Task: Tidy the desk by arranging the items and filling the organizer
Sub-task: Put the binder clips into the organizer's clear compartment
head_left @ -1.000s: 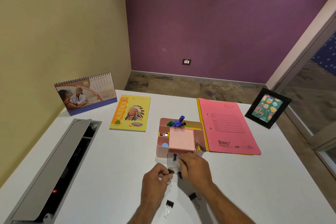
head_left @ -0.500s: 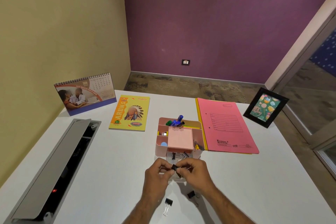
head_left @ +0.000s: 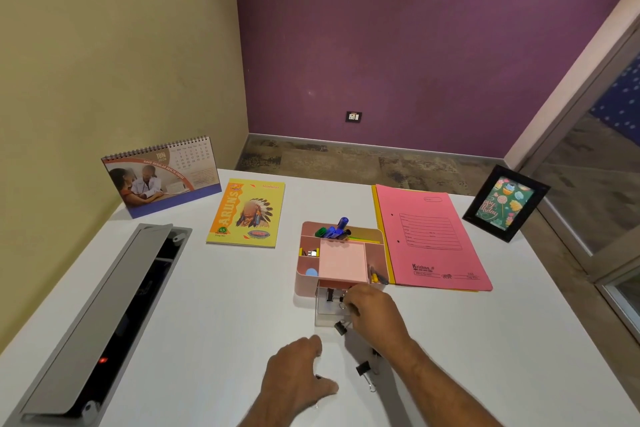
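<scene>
The pink organizer [head_left: 306, 282] stands mid-desk with pens and a pink note pad on top. Its clear drawer [head_left: 323, 317] is pulled out toward me and holds several binder clips. My right hand [head_left: 375, 314] is curled over the drawer's right side and pinches a black binder clip [head_left: 341, 328] at the drawer's front edge. My left hand [head_left: 296, 374] lies lower on the desk, fingers and thumb curled round another black clip [head_left: 318, 377] that is mostly hidden. A third black clip [head_left: 364, 369] lies loose on the desk under my right forearm.
A yellow notebook [head_left: 246, 213] and a desk calendar [head_left: 161, 177] sit at the back left. Pink folders [head_left: 429, 236] lie right of the organizer, a framed card [head_left: 504, 203] beyond them. An open cable tray [head_left: 104, 315] runs along the left edge.
My hands have parted. The right hand moved up to the drawer with a clip. The left hand dropped down onto the clip that lay loose near the front edge.
</scene>
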`<state>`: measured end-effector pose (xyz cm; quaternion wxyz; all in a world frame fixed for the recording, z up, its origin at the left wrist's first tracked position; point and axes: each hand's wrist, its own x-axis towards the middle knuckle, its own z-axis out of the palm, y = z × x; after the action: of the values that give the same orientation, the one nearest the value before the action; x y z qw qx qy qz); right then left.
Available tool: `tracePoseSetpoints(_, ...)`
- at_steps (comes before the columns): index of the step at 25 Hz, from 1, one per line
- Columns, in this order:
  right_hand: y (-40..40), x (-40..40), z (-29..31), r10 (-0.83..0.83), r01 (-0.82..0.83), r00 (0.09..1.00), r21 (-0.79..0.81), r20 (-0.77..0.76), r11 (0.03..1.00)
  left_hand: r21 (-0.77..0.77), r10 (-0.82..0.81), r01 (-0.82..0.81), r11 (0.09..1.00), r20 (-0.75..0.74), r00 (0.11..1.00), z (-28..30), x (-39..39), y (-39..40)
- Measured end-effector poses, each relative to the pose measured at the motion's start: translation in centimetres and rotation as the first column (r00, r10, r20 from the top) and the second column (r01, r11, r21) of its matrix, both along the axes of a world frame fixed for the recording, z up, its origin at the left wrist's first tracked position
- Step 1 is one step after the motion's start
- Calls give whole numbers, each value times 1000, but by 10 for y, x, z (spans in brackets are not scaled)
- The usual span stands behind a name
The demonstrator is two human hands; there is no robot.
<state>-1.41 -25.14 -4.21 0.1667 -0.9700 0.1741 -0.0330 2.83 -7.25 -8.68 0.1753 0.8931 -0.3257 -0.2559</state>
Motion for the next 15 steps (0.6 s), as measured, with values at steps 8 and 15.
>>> tracePoseSetpoints(8, 9, 10, -3, 20, -45, 970, -97, -240, 994, -8, -40, 40, 999, 22, 999, -11, -2, -2)
tracePoseSetpoints(15, 11, -11, -8, -141, 109, 969, 163, 201, 981, -406, 160, -221, 887, -180, 971, 0, -11, -12)
